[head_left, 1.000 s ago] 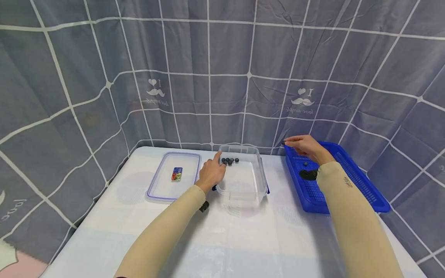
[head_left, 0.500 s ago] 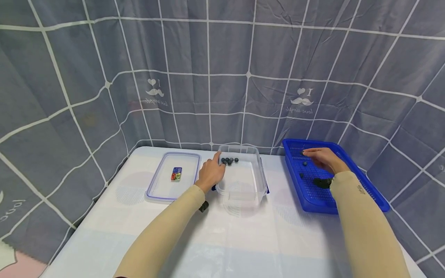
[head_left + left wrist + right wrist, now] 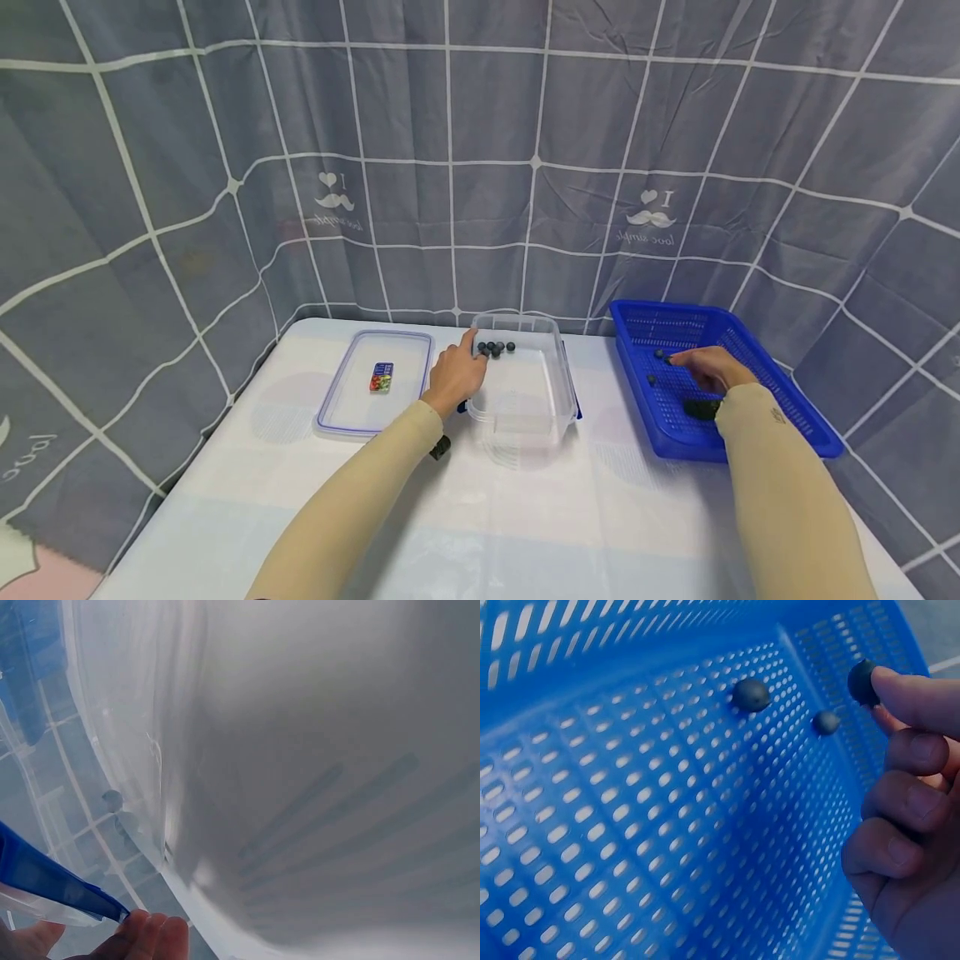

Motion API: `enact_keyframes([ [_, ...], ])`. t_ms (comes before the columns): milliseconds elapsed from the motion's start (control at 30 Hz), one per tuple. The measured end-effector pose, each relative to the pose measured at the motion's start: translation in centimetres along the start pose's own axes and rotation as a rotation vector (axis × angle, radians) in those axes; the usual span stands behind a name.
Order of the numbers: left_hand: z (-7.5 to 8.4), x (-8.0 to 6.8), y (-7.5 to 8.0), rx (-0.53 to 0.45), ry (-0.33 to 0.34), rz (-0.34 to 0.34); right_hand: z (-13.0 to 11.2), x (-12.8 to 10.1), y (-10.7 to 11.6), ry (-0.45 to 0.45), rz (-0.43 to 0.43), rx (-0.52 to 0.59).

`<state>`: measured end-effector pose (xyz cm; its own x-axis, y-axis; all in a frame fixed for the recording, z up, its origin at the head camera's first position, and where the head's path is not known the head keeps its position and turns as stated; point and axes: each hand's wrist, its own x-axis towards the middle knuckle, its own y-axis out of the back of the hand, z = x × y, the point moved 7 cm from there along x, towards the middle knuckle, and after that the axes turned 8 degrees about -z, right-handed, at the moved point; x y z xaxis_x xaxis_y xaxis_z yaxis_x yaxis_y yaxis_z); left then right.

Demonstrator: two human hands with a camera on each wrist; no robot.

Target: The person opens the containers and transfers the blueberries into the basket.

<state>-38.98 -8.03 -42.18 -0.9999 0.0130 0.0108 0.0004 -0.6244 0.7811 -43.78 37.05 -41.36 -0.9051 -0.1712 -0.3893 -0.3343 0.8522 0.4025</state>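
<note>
My left hand (image 3: 455, 372) grips the left rim of a clear plastic container (image 3: 525, 417) in the middle of the table. Several blueberries (image 3: 495, 347) lie at its far end. In the left wrist view my fingertips (image 3: 154, 934) sit under the container wall beside a blue clip (image 3: 52, 877). My right hand (image 3: 672, 360) is down in the blue perforated basket (image 3: 780, 400). Its index fingertip is on a blueberry (image 3: 862, 681), the other fingers curled and the thumb hidden. Two more berries (image 3: 751, 694) (image 3: 826, 722) lie loose on the basket floor.
The container's clear lid (image 3: 352, 408) lies flat to the left, with a small coloured sticker (image 3: 382, 376) on it. The white table (image 3: 525, 517) is backed by a grey checked curtain (image 3: 480, 167) on three sides. The basket sits at the table's right edge.
My right hand has moved right and down, from the basket's near-left corner into the basket, onto a berry. The left hand and the container have stayed still.
</note>
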Motion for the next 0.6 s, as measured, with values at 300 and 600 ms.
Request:
enact_keyframes([
  [300,0.2,0.0,0.1,0.007,-0.006,0.006,0.9,-0.1,0.0,-0.043,-0.023,0.032],
  [600,0.1,-0.1,0.1,-0.005,-0.002,0.001,-0.7,0.5,-0.7,0.009,-0.010,-0.085],
])
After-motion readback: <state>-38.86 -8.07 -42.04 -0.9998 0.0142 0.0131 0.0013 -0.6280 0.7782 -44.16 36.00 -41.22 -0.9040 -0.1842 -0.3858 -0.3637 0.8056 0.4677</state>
